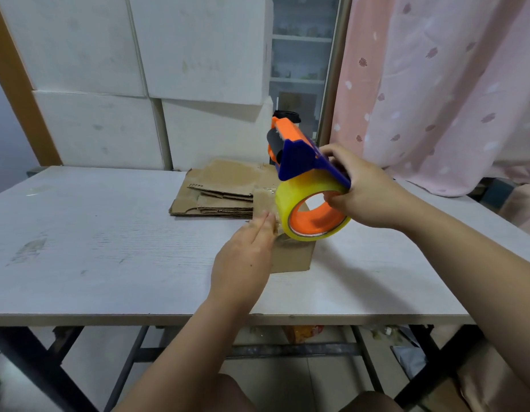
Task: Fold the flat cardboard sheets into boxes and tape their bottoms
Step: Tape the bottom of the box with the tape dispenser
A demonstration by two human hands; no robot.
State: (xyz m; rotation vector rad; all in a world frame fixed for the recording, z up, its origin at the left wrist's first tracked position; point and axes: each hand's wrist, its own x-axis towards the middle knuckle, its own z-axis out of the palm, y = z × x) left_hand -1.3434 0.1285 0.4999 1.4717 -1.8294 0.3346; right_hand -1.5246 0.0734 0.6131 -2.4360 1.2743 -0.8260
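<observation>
The left hand (243, 263) lies flat, its fingers (263, 226) straight and close together, pressing down on the top of a small brown box (290, 258). The box sits on the white counter (109, 233), directly under those fingers and reaching a little past them to the right. The right hand (367, 191) grips a blue and orange tape dispenser (299, 157). Its fingers curl over the blue frame and the thumb hooks into the orange core of the yellow tape roll (283, 206). The roll hangs just beyond the left fingertips, above the box, with its open core facing the person. The dispenser's long axis runs from the right fingers up and away to the left, orange end highest. A stack of flat cardboard sheets (222, 188) lies on the counter beyond the left fingertips, touching the box's far side.
</observation>
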